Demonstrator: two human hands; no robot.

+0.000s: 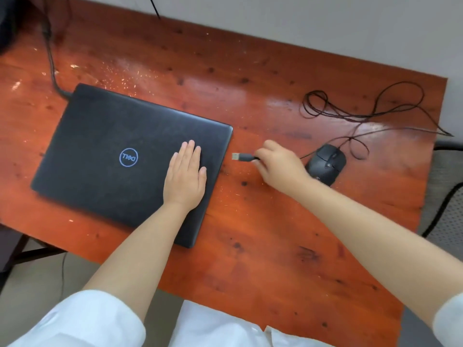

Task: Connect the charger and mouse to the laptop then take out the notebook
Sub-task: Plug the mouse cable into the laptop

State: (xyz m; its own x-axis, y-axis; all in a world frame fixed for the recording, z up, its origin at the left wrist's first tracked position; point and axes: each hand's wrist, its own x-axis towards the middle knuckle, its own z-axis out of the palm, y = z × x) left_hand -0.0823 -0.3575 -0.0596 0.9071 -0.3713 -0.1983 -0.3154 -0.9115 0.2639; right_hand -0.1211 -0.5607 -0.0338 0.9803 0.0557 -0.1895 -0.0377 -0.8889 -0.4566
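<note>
A closed black laptop lies on the red-brown wooden table. My left hand rests flat on its lid near the right edge, fingers together. My right hand pinches the mouse's USB plug, whose metal tip points at the laptop's right side, a short gap away. The black mouse sits just right of that hand, its thin cable looped behind. A black charger cable runs down to the laptop's back left corner. No notebook is visible.
A grey wall runs behind the table. A mesh chair stands off the table's right edge. A dark object sits at the far left corner. White flecks dot the tabletop behind the laptop.
</note>
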